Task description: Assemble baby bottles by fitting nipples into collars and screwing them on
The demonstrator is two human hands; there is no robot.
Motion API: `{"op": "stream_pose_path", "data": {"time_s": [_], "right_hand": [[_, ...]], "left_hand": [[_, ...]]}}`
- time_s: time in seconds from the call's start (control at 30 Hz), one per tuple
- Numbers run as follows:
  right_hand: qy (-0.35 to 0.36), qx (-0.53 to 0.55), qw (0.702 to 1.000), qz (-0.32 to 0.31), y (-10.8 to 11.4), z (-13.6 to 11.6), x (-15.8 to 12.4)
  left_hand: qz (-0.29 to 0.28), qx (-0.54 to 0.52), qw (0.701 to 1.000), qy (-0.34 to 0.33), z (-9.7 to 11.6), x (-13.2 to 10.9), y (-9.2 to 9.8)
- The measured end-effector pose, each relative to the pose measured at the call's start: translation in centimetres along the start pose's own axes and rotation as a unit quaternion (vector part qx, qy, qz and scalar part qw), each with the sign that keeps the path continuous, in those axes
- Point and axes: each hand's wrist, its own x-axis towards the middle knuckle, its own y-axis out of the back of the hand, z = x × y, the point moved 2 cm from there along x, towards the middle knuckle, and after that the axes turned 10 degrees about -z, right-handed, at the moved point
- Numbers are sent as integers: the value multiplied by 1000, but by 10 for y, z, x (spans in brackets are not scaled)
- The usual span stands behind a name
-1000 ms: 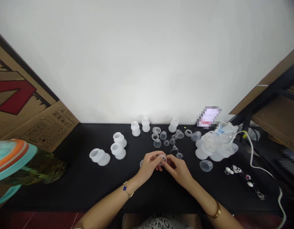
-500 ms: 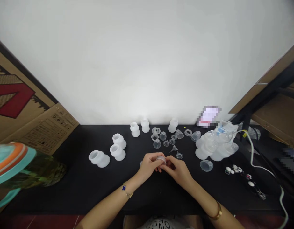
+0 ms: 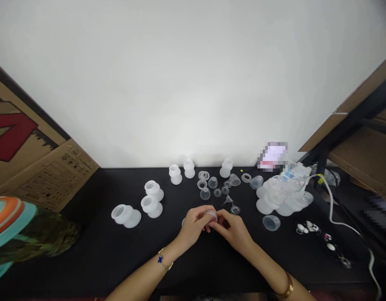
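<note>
Left hand and right hand both have a fingertip grip pinching the same clear plastic piece, roughly six o'clock from a domed cap. Loose white bottles sit around nine to eleven on the black surface.

Cardboard box, left: bold red angular mark, small handling symbols, printed grid; no wording legible.

wall brightest low centre | right edge dim | edges stretched | screen pixelated
</note>
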Motion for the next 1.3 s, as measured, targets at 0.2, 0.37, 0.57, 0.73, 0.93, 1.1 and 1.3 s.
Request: {"op": "stream_pose_path", "data": {"time_s": [0.2,0.37,0.57,0.73,0.93,1.1,1.3], "right_hand": [[-21,-2,1000,5,0,1,2],[-32,3,999,-2,0,1,1],[-35,7,999,9,0,2,3],[-33,9,999,30,3,1,3],[-20,-2,999,29,3,-1,1],[-18,-3,999,26,3,-1,1],[-12,1,1000,21,4,-2,1]], "left_hand": [[11,0,1000,-18,-2,-1,-2],[4,2,1000,-5,-5,0,0],[5,-11,1000,-7,-5,1,0],[-7,-18,1000,-12,-9,1,-2],[2,100,995,-29,-9,-2,-1],[5,156,987,-24,-2,-3,0],[10,213,977,-27,3,-5,1]]}}
